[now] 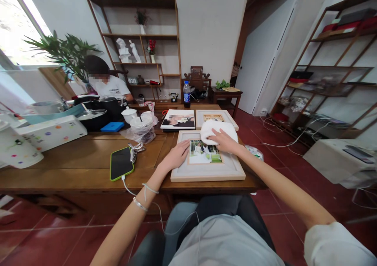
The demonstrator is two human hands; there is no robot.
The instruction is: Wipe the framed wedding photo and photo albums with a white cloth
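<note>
A pale wooden picture frame [206, 174] lies flat at the table's front edge, with a photo [204, 152] of people outdoors in its middle. My left hand [178, 154] rests flat on the frame's left side, fingers stretched towards the photo. In my right hand [224, 140] is a folded white towel [216, 128], pressed on the frame's upper right part. The towel hides that corner. Behind it lies a second pale picture frame [231, 116], partly covered by the towel. Left of that is a photo album [178, 120] with a picture on its cover.
On the wooden table [82, 160] lie a phone [121, 164] with a cable, a blue box [112, 127], a bagged cup [140, 125] and a white carton [53, 134]. A bottle [186, 94] stands at the back. Another person [110, 85] sits across, far left.
</note>
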